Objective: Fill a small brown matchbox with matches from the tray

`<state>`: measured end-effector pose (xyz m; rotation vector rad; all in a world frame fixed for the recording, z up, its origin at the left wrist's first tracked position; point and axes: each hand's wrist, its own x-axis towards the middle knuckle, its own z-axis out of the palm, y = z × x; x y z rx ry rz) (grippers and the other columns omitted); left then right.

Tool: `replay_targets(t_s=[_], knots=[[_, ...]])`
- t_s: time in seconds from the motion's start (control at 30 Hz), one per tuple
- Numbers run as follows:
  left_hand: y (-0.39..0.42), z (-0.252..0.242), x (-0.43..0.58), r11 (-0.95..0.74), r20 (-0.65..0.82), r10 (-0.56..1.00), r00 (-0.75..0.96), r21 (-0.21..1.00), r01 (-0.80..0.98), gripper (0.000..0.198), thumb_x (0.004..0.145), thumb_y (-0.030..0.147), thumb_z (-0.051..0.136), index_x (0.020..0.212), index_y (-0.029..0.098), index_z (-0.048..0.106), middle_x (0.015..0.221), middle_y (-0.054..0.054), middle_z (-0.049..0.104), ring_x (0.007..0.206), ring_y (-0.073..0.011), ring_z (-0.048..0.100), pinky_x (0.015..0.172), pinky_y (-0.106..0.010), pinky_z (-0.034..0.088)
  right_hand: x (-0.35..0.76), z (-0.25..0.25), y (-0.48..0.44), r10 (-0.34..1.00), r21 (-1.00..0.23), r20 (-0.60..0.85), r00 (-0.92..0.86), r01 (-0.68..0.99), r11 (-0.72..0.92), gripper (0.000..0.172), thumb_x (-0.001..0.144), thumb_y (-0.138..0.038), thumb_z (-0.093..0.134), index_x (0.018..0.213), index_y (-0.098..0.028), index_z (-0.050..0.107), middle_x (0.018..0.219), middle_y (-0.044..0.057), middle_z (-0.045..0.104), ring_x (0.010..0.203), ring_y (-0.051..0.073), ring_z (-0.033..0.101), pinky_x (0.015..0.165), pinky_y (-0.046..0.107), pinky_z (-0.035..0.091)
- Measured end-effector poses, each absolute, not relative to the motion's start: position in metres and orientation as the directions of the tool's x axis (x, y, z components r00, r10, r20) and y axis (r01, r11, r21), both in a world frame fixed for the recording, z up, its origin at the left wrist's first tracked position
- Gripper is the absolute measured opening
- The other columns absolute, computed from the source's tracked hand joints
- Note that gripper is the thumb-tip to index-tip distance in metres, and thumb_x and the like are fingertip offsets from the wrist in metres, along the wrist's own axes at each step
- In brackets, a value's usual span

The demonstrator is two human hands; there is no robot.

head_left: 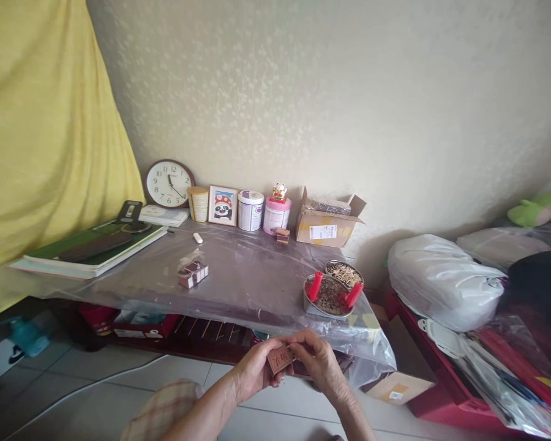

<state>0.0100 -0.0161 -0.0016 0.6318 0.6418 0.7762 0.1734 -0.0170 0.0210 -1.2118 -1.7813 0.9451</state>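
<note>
Curled fingers of the person's left hand [256,367] clasp a small brown cardboard box with red characters [280,360], holding it tilted in front of the near edge of the dark, plastic-covered table [250,263]. The right hand [320,361] meets it at the other end, thumb and fingertips drawn close together; from where I stand, I cannot tell whether they pinch the box itself or something slim at its end. My reading is that the step in hand is fine work at that end of the box, with the left hand as the steady holder and the right doing the careful part. To my eye, the next move calls for a firm but light left hold, so the thin card isn't crushed, and a small, straight motion from the right fingertips.

Up on the table, near its right end, sits a round metal tin of pale matchsticks [345,261], just behind an oval metal tin of dark brown bits [329,313] with two red cylinders in it. Farther left lies a clear-wrapped pack of small brown-and-white boxes [193,274], well apart from both hands.
</note>
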Motion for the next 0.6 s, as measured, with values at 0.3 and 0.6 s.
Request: replay_targets(t_s=[0.3,0.6], knots=[[-0.0143,-0.0021,0.0062,0.523,-0.271,0.818,0.507,0.717,-0.461,0.036,0.083,0.032,0.043,0.11,0.013,0.059,0.057,-0.006,0.068,0.041,-0.011,0.049,0.044,-0.025,0.024,0.1764,0.0246,-0.0169,0.955,-0.831,0.212,-0.206,0.476,0.287,0.025,0.085,-0.038,0.056,0.08,-0.018,0.07,0.058,-0.002,0.06,0.054,0.013,0.057,0.055,0.022,0.042],[-0.0143,-0.0027,0.0058,0.511,-0.255,0.827,0.5,0.711,-0.482,0.039,0.084,0.031,0.043,0.115,0.013,0.058,0.06,-0.007,0.07,0.042,-0.0115,0.05,0.044,-0.025,0.025,0.1766,0.0231,-0.0176,0.927,-0.772,0.31,-0.212,0.513,0.376,0.026,0.089,-0.037,0.053,0.083,-0.018,0.069,0.062,-0.001,0.061,0.056,0.013,0.057,0.056,0.021,0.043]])
